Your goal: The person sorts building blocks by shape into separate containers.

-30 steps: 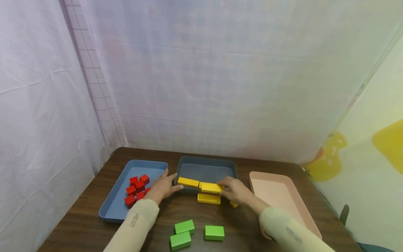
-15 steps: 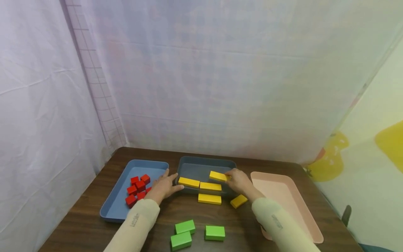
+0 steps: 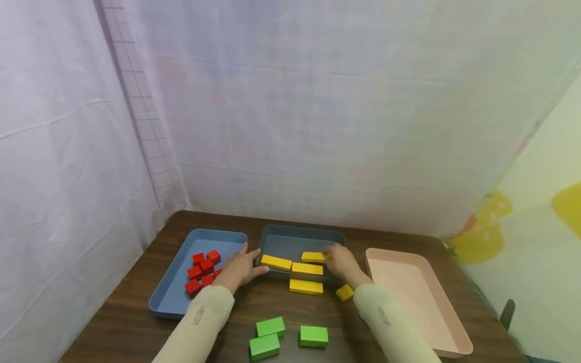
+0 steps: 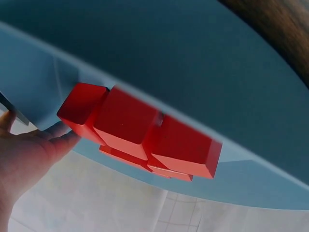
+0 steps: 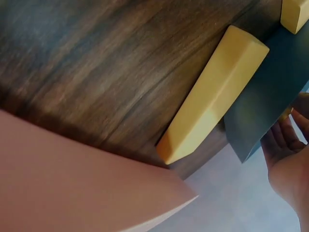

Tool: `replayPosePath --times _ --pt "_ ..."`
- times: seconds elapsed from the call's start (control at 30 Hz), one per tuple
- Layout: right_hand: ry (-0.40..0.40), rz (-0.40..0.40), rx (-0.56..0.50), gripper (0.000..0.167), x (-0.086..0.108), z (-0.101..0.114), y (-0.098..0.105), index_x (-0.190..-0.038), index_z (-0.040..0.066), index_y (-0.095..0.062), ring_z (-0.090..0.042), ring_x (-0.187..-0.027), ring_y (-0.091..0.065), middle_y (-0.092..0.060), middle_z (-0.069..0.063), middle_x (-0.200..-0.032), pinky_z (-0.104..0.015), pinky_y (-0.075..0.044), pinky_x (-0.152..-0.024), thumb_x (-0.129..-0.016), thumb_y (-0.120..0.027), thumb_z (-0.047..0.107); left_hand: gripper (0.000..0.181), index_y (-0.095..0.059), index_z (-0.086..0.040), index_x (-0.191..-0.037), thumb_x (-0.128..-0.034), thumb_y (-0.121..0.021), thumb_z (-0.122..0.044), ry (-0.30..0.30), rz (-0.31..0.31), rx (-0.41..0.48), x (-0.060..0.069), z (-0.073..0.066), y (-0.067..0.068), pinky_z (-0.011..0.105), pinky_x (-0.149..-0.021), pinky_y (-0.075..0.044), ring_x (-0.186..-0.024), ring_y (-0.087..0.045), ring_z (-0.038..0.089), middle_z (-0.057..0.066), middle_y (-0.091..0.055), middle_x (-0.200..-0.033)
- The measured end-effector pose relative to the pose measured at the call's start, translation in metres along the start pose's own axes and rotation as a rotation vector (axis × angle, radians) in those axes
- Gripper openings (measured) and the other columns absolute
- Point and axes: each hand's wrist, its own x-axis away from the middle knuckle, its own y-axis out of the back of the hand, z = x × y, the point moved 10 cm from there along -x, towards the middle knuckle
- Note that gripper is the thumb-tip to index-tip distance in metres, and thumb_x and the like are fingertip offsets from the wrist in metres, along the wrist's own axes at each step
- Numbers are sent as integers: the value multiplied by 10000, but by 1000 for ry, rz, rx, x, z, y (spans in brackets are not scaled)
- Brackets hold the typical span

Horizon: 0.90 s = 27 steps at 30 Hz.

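1. Right hand point(image 3: 341, 263) pinches a yellow block point(image 3: 313, 257) by one end at the dark tray point(image 3: 299, 231), towards the bench's point(image 3: 113, 317) far edge.
2. Left hand point(image 3: 239, 269), fingers spread, grips nothing visible.
3. A shallow end-grip could let the block twist; a low wrist might nudge the spare block point(image 3: 344, 292).

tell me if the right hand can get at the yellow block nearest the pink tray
Probably not yet: the right hand pinches another yellow block, though nothing lies on the nearest block.

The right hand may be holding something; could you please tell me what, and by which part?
The right hand pinches a yellow block by its right end.
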Motion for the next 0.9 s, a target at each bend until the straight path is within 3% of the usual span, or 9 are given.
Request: replayPosePath --times 0.27,0.63,0.9 --pt "38 35 -51 376 2 5 -10 -1284 -29 -633 -405 -1197 -564 -624 -213 -1272 -534 -437 -1013 -909 -642 -9 714 -425 -146 -1523 -939 -639 -497 3 16 7 -3 -2 -7 640 -1127 -197 -1420 -249 503 227 -155 -1620" --pt "72 -19 -49 328 14 8 1 -1229 -31 -665 -388 -1115 -615 -655 -208 -1208 -525 -488 -947 -924 -684 87 706 -440 -135 -1513 -937 -646 -488 -4 8 13 -5 -2 -4 645 -1123 -201 -1416 -255 505 234 -167 -1616" --pt "73 -1 -196 337 26 20 7 -1240 1 -670 -316 -1079 -628 -661 -137 -1186 -490 -507 -924 -920 -706 99 702 -439 -138 -1514 -940 -641 -490 -8 2 21 -6 2 -3 652 -1120 -198 -1414 -257 509 240 -160 -1615"
